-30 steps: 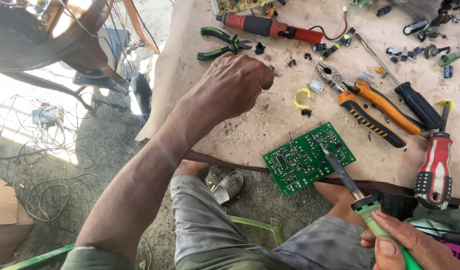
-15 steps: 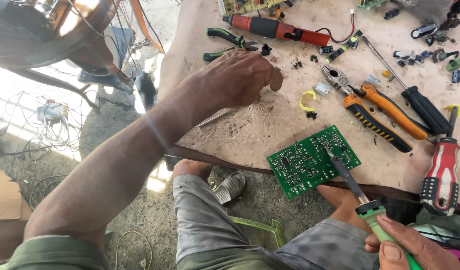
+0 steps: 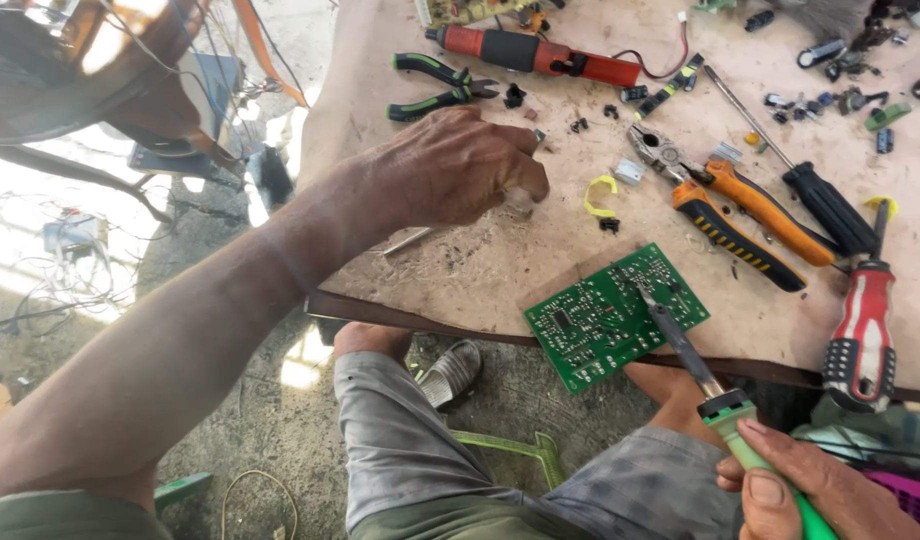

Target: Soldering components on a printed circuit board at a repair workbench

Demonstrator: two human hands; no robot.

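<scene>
My left hand (image 3: 450, 165) rests on the worn wooden table (image 3: 480, 270), fingers curled down. Its fingertips touch a small pale piece (image 3: 521, 207) that they mostly hide. My right hand (image 3: 820, 495), at the bottom right, grips the green handle of a soldering iron (image 3: 685, 345). The iron's tip sits on a green circuit board (image 3: 595, 320) lying at the table's near edge. A thin metal strip (image 3: 407, 240) pokes out below my left wrist.
Orange-handled pliers (image 3: 740, 210), a black screwdriver (image 3: 830, 205) and a red-handled screwdriver (image 3: 860, 335) lie to the right. Green-handled pliers (image 3: 435, 85) and a red and black tool (image 3: 540, 50) lie at the back. A yellow clip (image 3: 600, 190) and several small parts are scattered about.
My left hand has shifted a little toward the table's near edge and its fingers have curled down more. The soldering iron's tip stays on the board.
</scene>
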